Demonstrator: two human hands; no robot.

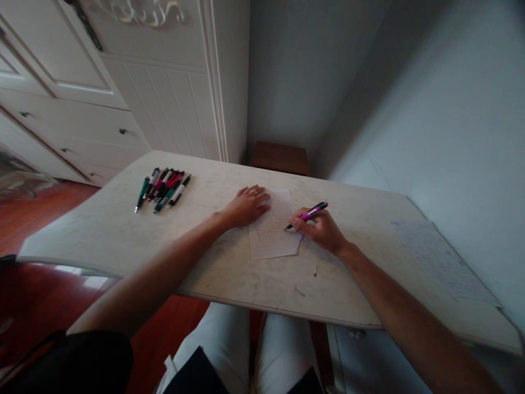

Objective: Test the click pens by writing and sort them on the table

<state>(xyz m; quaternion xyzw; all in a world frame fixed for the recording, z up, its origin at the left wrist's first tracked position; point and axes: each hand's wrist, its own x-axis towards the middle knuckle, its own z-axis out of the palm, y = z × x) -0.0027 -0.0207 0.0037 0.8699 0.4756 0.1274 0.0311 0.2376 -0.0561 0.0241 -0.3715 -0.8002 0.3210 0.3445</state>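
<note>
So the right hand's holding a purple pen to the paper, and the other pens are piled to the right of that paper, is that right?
Not quite: the other pens are piled to the left of the paper, as the head view shows. The right hand does hold a purple pen to it.

A written paper (pixel 270 241) lies on a pale bench (pixel 221 262), obstructed on two sides: the left hand (pixel 248 207) rests on its upper left, and the right hand (pixel 320 227), holding a purple pen (pixel 309 212), covers part of its right edge. Between the forearms (pixel 164 262), an open lane reaches its near edge. Bare surface runs leftward from the paper to a pen pile (pixel 164 189), rightward to another sheet (pixel 438 257).
</note>
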